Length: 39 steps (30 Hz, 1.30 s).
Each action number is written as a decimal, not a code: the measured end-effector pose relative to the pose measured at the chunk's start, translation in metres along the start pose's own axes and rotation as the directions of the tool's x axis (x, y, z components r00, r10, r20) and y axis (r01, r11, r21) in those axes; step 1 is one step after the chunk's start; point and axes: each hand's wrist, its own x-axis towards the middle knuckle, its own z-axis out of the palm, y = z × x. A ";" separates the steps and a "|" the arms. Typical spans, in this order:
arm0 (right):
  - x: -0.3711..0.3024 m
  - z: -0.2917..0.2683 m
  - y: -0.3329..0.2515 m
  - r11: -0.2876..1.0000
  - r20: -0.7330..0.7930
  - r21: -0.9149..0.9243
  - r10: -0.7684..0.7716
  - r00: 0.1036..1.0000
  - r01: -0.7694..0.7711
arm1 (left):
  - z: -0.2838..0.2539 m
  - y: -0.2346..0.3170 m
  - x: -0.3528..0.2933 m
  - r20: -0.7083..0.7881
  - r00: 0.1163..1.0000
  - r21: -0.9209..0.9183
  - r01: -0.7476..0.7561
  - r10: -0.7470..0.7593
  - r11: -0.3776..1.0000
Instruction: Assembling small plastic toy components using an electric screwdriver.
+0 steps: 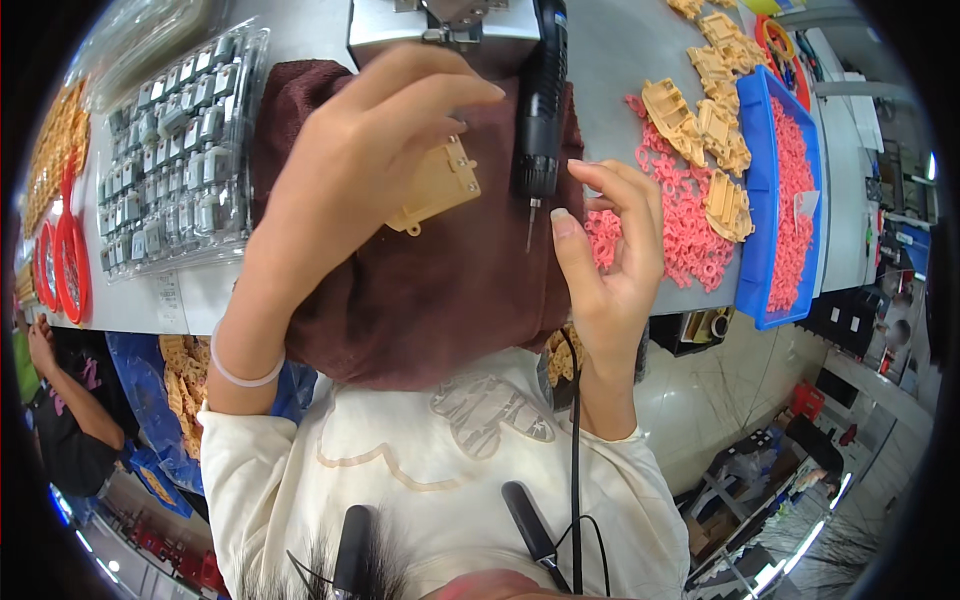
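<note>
Head view. Left hand (370, 150) is raised above a brown towel (420, 290) spread on the grey bench (620, 50). Its fingers are curled around a tan plastic part (440, 185), a flat plate with small lugs at the edges; the part is held clear of the towel, near mid-bench, just left of the driver tip. A pale band sits on the left wrist.

Right hand (610, 250) is open with fingers spread and slightly bent, holding nothing that can be seen. Its fingertips lie at the edge of a heap of pink rings (680, 220) on the bench; whether a ring is pinched cannot be told.

A black electric screwdriver (542, 100) hangs upright between the hands, bit pointing down over the towel, with neither hand gripping it. A metal fixture (440, 25) stands at the far edge behind it.

Right of the rings: tan housings (700, 120) piled loose, then a blue bin (775, 200) holding more pink rings. Left of the towel: a clear tray (180, 150) of small grey components, and red hoops (65, 260) beyond it.

Lower left, another person's arm (60, 390) in a dark sleeve, apart from the work.
</note>
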 end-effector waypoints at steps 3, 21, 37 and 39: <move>0.000 -0.002 0.007 0.997 0.013 0.070 0.017 1.000 -0.018 | -0.002 0.003 0.000 -0.012 1.000 0.033 0.011 -0.010 0.999; -0.003 0.000 0.014 0.988 0.117 0.151 0.021 0.993 -0.039 | -0.021 -0.015 0.007 0.309 0.940 0.179 -0.207 0.144 0.962; 0.023 -0.067 0.059 0.963 -0.144 -0.245 0.076 0.987 -0.110 | -0.001 0.005 -0.032 0.197 0.962 0.351 0.111 -0.189 0.930; 0.031 -0.083 0.072 0.918 -0.109 -0.366 0.119 0.987 -0.151 | -0.002 0.003 -0.030 0.229 0.959 0.223 0.117 -0.169 0.968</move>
